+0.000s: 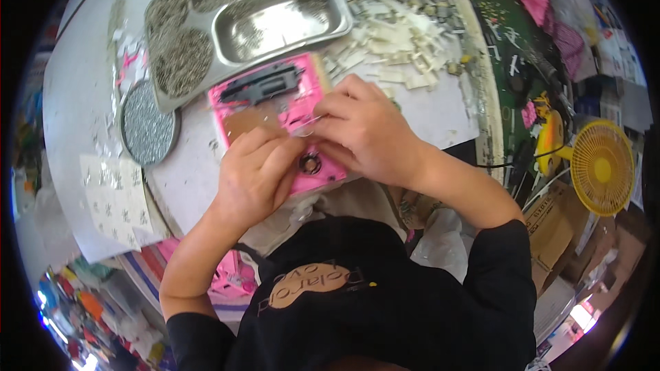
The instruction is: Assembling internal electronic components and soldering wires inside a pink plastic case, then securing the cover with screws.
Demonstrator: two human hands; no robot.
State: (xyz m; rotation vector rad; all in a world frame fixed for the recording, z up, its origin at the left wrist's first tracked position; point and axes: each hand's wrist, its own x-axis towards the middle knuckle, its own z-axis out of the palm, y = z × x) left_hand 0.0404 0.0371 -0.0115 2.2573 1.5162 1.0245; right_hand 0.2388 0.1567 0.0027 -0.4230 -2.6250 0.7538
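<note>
A pink plastic housing (313,72) lies before me with its inner side up. Fixed in its far end is a dark grey plastic mechanism (261,86), and a flat brown panel (251,122) sits nearer. A round dark part with a light centre (311,163) shows at the near right. My left hand (256,173) rests over the near left of the housing, fingers bent and pressed together. From the right, my right hand (371,129) meets it with thumb and fingers pinched. A thin pale strand (308,128) shows between the fingertips; what each pinches is hidden.
Beyond the housing stands a metal tray (342,17) with small metal parts in its compartments. A round dish of small grey pieces (150,124) is at left. White plastic pieces (405,41) are heaped at the back right. A yellow fan (601,167) stands far right.
</note>
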